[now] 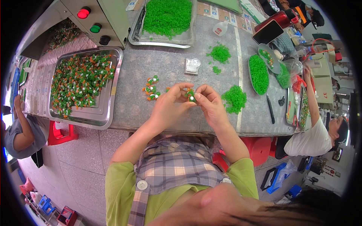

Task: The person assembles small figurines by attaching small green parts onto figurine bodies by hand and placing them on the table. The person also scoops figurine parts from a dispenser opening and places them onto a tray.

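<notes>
Between the fingertips of both my hands is a small figurine (191,96) in green, white and orange. My left hand (169,104) pinches it from one side, and my right hand (212,107) has thumb and forefinger closed on it from the other. Just left of my left hand lie several similar small figurines (151,90) on the grey table. To the right of my right hand is a loose pile of small bright green pieces (234,98). Beyond my hands a small clear dish (195,63) sits on a pale square block (190,69).
At left a metal tray (118,71) holds many finished-looking pieces beside a machine (113,22) with lit buttons. A tray (166,43) of green pieces stands at the back. A white bottle (220,28), a green-filled bowl (259,75) and a black-handled tool (270,109) lie rightward. Co-workers sit at both sides.
</notes>
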